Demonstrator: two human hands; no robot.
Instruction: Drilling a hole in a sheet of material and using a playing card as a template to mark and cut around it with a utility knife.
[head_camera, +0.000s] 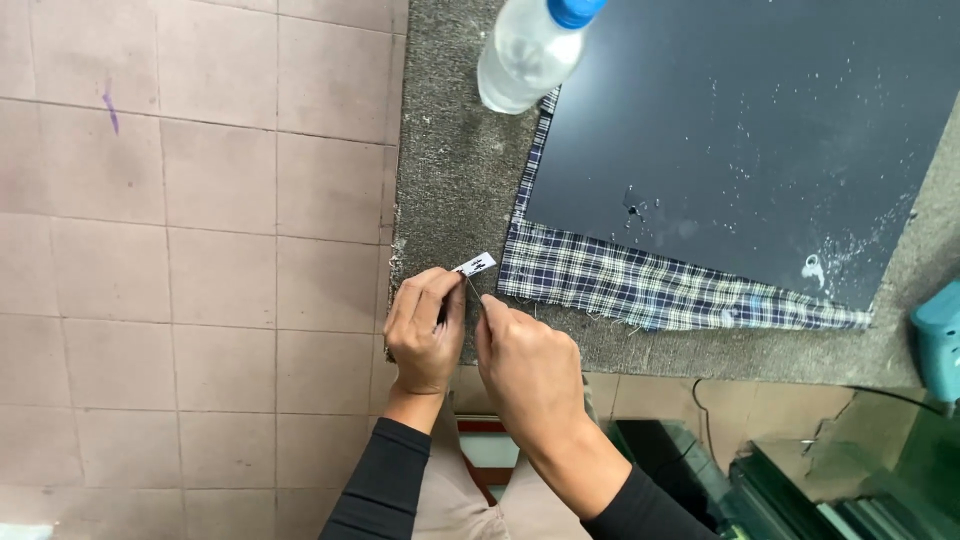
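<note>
Two bare hands, left hand (425, 335) and right hand (528, 368), no gloves, no rings or watch in view. Both forearms in black long sleeves, snug knit-like fabric, cuffs ending just at the wrists. Below between the arms, light beige trousers, possibly an apron; view too cropped to tell.

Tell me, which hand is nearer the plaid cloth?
Right. The right hand sits just below the plaid cloth's near corner, fingertips almost at its edge. The left hand is farther out to the side, pinching a small white tag.
</note>
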